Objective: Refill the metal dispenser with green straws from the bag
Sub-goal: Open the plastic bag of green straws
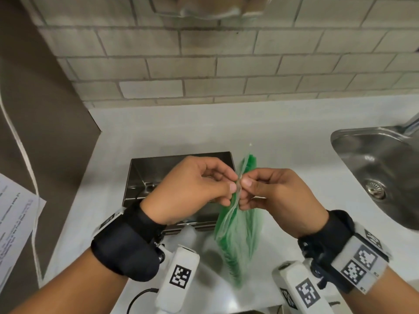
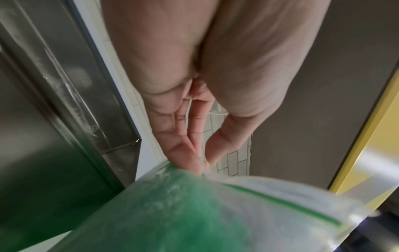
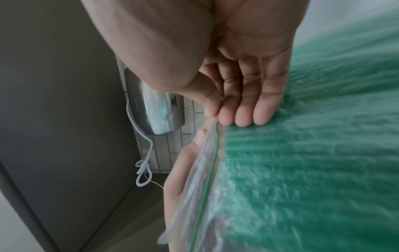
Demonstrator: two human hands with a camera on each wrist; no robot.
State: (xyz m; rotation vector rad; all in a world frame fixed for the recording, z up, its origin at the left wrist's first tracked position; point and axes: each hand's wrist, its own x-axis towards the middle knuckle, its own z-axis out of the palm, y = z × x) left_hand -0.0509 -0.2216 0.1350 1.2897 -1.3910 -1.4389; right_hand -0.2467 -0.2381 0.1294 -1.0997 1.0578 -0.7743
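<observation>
A clear zip bag of green straws [image 1: 238,232] hangs above the white counter, held up by its top edge. My left hand [image 1: 199,184] pinches one side of the bag's mouth and my right hand [image 1: 269,189] pinches the other, thumbs nearly touching. The open metal dispenser [image 1: 145,175] stands on the counter behind and under my left hand. In the left wrist view my left hand [image 2: 200,153] pinches the bag [image 2: 194,213] beside the dispenser [image 2: 64,119]. In the right wrist view my right hand [image 3: 228,109] grips the bag [image 3: 302,162] along its green zip line.
A steel sink [image 1: 381,168] is set into the counter [image 1: 158,130] at the right. A tiled wall [image 1: 204,64] runs behind. A dark panel [image 1: 45,132] with a white cord [image 1: 22,155] stands left, with a printed paper [image 1: 13,223] beside it.
</observation>
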